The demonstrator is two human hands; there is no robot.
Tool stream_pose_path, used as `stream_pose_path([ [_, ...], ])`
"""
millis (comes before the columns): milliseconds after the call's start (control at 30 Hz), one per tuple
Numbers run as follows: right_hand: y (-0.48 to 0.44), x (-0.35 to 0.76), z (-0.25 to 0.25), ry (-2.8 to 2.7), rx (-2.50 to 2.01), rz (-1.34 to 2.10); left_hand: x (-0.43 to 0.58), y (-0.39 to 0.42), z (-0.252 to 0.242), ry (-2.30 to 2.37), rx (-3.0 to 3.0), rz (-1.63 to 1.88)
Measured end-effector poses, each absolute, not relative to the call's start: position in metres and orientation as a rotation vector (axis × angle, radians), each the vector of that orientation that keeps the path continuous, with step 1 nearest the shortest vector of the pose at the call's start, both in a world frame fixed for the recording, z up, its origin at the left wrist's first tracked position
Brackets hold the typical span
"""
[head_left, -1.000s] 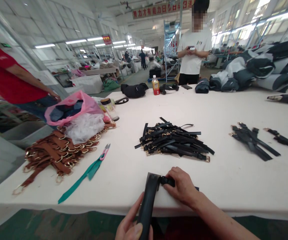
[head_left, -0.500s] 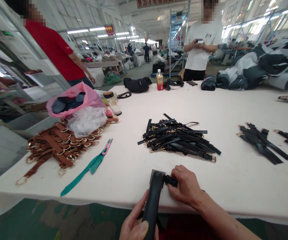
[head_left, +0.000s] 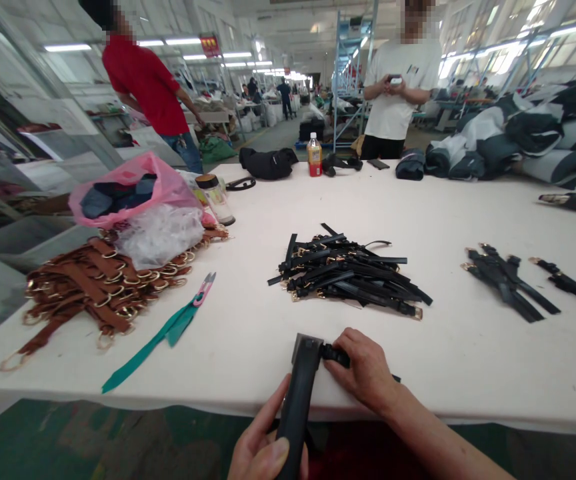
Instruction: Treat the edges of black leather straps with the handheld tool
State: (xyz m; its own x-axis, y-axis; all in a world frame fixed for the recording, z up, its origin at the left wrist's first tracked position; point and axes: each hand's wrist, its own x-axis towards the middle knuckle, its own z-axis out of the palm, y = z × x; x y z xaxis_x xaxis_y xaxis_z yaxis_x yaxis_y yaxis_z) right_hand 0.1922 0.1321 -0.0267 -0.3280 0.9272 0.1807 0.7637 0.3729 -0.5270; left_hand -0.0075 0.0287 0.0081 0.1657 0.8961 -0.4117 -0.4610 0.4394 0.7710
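My left hand (head_left: pixel 263 453) is wrapped around a black hand-held tool (head_left: pixel 298 393) at the table's front edge. The tool is shaped like a hair clipper, with a squared head at its far end. Just right of that head, my right hand (head_left: pixel 363 370) pinches a black strap (head_left: pixel 335 355), whose bunched end touches or nearly touches the tool. Most of this strap is hidden under the hand; a dark tip shows past the wrist. Beyond my hands lies a pile of black straps (head_left: pixel 348 273) with gold buckles. A few more black straps (head_left: pixel 511 283) lie to the right.
Brown straps (head_left: pixel 93 283) with gold rings are heaped at left, below a pink bag (head_left: pixel 168 190) and clear plastic. Thread snips (head_left: pixel 203 290) with teal cloth lie nearby. A jar (head_left: pixel 217 200), drink bottle (head_left: pixel 314 157) and dark rolls (head_left: pixel 508 143) stand farther back. Two people are beyond the table.
The table and its things sit slightly farther left in view. The person in red has moved rightward. Both my hands keep the same hold on the tool and strap.
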Motion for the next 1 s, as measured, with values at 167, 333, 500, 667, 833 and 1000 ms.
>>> stream_pose_path([
  [167,0.139,0.197,-0.026,-2.19,-1.36,0.604,-0.005,0.028,0.014,0.958,0.573,1.049],
  [333,0.138,0.203,-0.018,-2.23,-1.458,0.593,-0.001,0.027,0.017,0.937,0.579,1.056],
  [500,0.132,0.217,-0.014,-2.22,-1.517,0.63,-0.001,0.027,0.012,0.913,0.567,1.058],
  [667,0.128,0.211,-0.022,-2.177,-1.381,0.604,-0.002,0.028,0.01,0.888,0.582,1.056],
  [833,0.127,0.2,-0.025,-2.175,-1.329,0.496,-0.003,0.026,0.007,0.883,0.595,1.051],
  [1000,0.128,0.196,-0.023,-2.159,-1.341,0.558,-0.004,0.025,0.003,0.884,0.598,1.05],
])
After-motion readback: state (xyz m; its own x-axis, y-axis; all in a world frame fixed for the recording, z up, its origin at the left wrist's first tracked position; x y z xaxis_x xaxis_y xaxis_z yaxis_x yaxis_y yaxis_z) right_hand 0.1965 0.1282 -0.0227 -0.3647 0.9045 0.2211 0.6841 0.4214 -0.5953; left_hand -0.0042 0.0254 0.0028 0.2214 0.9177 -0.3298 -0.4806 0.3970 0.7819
